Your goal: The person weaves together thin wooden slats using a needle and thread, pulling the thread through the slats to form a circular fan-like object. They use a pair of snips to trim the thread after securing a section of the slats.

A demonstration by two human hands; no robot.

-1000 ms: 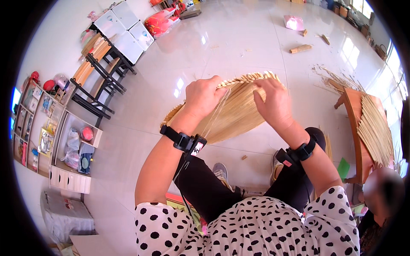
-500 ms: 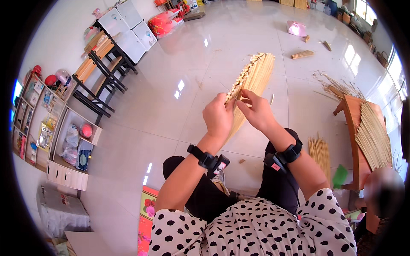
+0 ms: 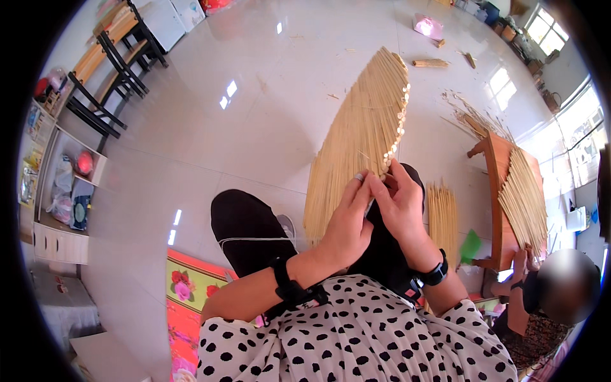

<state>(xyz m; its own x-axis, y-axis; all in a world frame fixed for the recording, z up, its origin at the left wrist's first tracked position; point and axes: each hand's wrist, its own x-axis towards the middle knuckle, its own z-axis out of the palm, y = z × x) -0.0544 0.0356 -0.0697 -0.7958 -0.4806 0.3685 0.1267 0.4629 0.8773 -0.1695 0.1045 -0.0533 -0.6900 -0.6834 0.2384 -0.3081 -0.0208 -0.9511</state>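
Note:
A long panel of pale straw stalks (image 3: 347, 137), laid side by side, slants across in front of my knees. Cut stalk ends form a knobbly light edge (image 3: 401, 118) along its right side. My left hand (image 3: 349, 223), with a ring on one finger, has its fingertips closed on the panel's near right corner. Right beside it, my right hand (image 3: 400, 202) pinches the same corner with curled fingers. Whatever lies between the fingertips is too small to make out. A thin pale cord (image 3: 264, 239) runs across my left thigh toward the panel and passes behind my left forearm.
A bundle of stalks (image 3: 442, 213) lies right of my knee. Beyond it, a wooden bench (image 3: 493, 191) carries another stalk panel (image 3: 523, 194), worked by another person's hands (image 3: 525, 261). Loose stalks (image 3: 477, 121) litter the floor. Shelves (image 3: 60, 242) and chairs (image 3: 121, 70) stand left.
The panel has been turned, so its knobbly edge now faces right instead of left. Both hands have come closer to my body. The other person's hands have come into view.

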